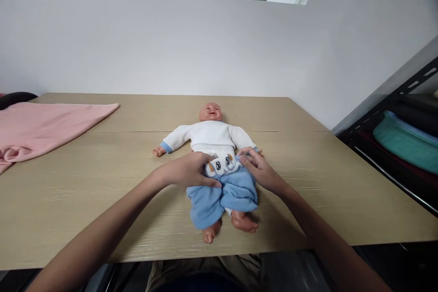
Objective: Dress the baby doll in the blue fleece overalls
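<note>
A baby doll (pixel 210 112) lies on its back on the table, head away from me, arms spread. It has on a white long-sleeved top (pixel 212 134) with blue cuffs. Fluffy blue pants (pixel 239 187) cover its legs, with bare feet sticking out below. An embroidered face with two eyes shows on their white upper part. My left hand (pixel 191 171) grips the pants at the waist's left side, thumb lying across the front. At the waist's right edge, my right hand (pixel 258 169) has its bent fingers on the fabric beside the doll's cuff.
A pink cloth (pixel 51 123) lies on the left of the wooden table (pixel 137 114), near a black object (pixel 17 98). White walls (pixel 153 41) stand behind and to the right. At the right, a black rack (pixel 386 105) holds a teal item (pixel 407 141).
</note>
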`<state>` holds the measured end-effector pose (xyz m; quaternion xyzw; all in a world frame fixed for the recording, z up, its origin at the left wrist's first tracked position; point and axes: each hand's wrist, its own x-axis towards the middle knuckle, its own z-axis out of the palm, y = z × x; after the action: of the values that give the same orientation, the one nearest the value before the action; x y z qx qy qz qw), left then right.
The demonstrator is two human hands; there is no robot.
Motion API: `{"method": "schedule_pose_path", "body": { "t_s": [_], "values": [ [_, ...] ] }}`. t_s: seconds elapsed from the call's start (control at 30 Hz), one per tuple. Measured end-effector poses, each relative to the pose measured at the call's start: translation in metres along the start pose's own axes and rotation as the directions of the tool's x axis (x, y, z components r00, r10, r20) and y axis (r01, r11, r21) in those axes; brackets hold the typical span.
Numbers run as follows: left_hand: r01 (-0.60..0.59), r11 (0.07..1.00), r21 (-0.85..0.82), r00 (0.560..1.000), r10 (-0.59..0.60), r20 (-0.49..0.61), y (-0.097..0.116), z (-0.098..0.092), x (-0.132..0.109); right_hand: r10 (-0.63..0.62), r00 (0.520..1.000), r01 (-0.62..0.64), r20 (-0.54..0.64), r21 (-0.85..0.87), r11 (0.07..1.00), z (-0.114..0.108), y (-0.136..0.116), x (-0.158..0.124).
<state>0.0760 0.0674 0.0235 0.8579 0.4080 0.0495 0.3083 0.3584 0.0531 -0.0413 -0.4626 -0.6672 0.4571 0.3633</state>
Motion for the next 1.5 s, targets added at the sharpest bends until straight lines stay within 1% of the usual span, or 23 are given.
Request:
{"method": "schedule_pose_path", "body": {
  "t_s": [0.07,0.13,0.17,0.23,0.3,0.33,0.37,0.43,0.5,0.6,0.67,0.73,0.83,0.97,1.1,1.13,1.2,1.27,1.33,1.37,1.4,1.47,1.5],
  "values": [
    [0.005,1.000,-0.027,1.000,-0.005,-0.021,-0.015,-0.006,-0.006,0.000,0.995,0.011,0.098,-0.110,0.994,-0.004,0.000,0.003],
    [-0.044,0.997,-0.060,0.993,0.037,-0.116,-0.031,-0.005,-0.009,-0.007,0.989,0.035,0.148,-0.187,0.982,-0.005,-0.001,0.006],
    [-0.066,0.995,-0.075,0.982,0.052,-0.179,-0.037,-0.002,-0.009,-0.020,0.992,0.045,0.126,-0.203,0.978,-0.003,-0.001,0.008],
    [-0.081,0.991,-0.111,0.952,0.044,-0.303,-0.045,0.006,-0.008,-0.075,0.997,0.074,0.006,-0.218,0.973,0.002,0.001,0.013],
    [-0.086,0.986,-0.146,0.916,0.020,-0.400,-0.049,0.016,-0.007,-0.126,0.982,0.088,-0.138,-0.251,0.964,0.008,0.004,0.021],
    [-0.097,0.983,-0.158,0.906,0.022,-0.423,-0.050,0.021,-0.008,-0.139,0.971,0.082,-0.196,-0.270,0.959,0.010,0.005,0.024],
    [-0.112,0.980,-0.167,0.904,0.031,-0.427,-0.051,0.025,-0.010,-0.144,0.961,0.074,-0.236,-0.286,0.955,0.012,0.007,0.028],
    [-0.147,0.973,-0.176,0.902,0.059,-0.428,-0.054,0.034,-0.016,-0.149,0.955,0.070,-0.258,-0.293,0.954,0.013,0.010,0.033],
    [-0.144,0.970,-0.198,0.900,0.045,-0.434,-0.060,0.041,-0.020,-0.157,0.969,0.100,-0.193,-0.277,0.956,0.013,0.011,0.037],
    [-0.042,0.953,-0.299,0.867,-0.114,-0.486,-0.072,0.047,-0.016,-0.255,0.961,0.210,-0.107,-0.320,0.924,0.014,0.011,0.043],
    [-0.017,0.926,-0.377,0.814,-0.206,-0.543,-0.079,0.047,-0.005,-0.311,0.940,0.243,-0.139,-0.366,0.899,0.017,0.010,0.047],
    [-0.034,0.887,-0.460,0.793,-0.256,-0.553,-0.084,0.045,0.010,-0.268,0.938,0.185,-0.222,-0.333,0.925,0.021,0.010,0.055],
    [-0.017,0.836,-0.548,0.811,-0.309,-0.497,-0.086,0.039,0.028,-0.168,0.935,0.106,-0.313,-0.205,0.973,0.025,0.012,0.070],
    [-0.059,0.858,-0.511,0.822,-0.248,-0.513,-0.088,0.038,0.030,-0.131,0.950,0.074,-0.283,-0.202,0.977,0.021,0.017,0.077],
    [-0.059,0.901,-0.429,0.836,-0.190,-0.514,-0.099,0.043,0.017,-0.080,0.975,0.017,-0.207,-0.288,0.958,0.012,0.030,0.054],
    [-0.056,0.909,-0.413,0.841,-0.180,-0.511,-0.102,0.045,0.015,-0.067,0.979,0.013,-0.191,-0.269,0.963,0.010,0.035,0.046],
    [-0.037,0.899,-0.437,0.845,-0.205,-0.495,-0.107,0.050,0.013,-0.004,0.982,-0.024,-0.187,-0.146,0.989,0.008,0.046,0.035],
    [-0.034,0.836,-0.548,0.826,-0.286,-0.487,-0.108,0.055,0.014,0.079,0.973,-0.069,-0.219,0.053,0.996,0.010,0.055,0.031],
    [-0.097,0.697,-0.711,0.783,-0.387,-0.487,-0.106,0.059,0.018,0.137,0.962,-0.074,-0.236,0.257,0.963,0.016,0.061,0.034],
    [-0.147,0.588,-0.795,0.771,-0.435,-0.464,-0.103,0.061,0.020,0.152,0.963,-0.068,-0.223,0.344,0.937,0.019,0.062,0.037],
    [-0.188,0.460,-0.868,0.774,-0.474,-0.419,-0.100,0.063,0.022,0.160,0.967,-0.067,-0.197,0.412,0.909,0.022,0.063,0.040],
    [-0.220,0.212,-0.952,0.808,-0.508,-0.300,-0.093,0.064,0.025,0.156,0.979,-0.074,-0.134,0.479,0.875,0.026,0.061,0.045],
    [-0.216,0.130,-0.968,0.825,-0.507,-0.251,-0.090,0.065,0.026,0.145,0.984,-0.076,-0.106,0.487,0.870,0.027,0.060,0.047]
  ]
}}
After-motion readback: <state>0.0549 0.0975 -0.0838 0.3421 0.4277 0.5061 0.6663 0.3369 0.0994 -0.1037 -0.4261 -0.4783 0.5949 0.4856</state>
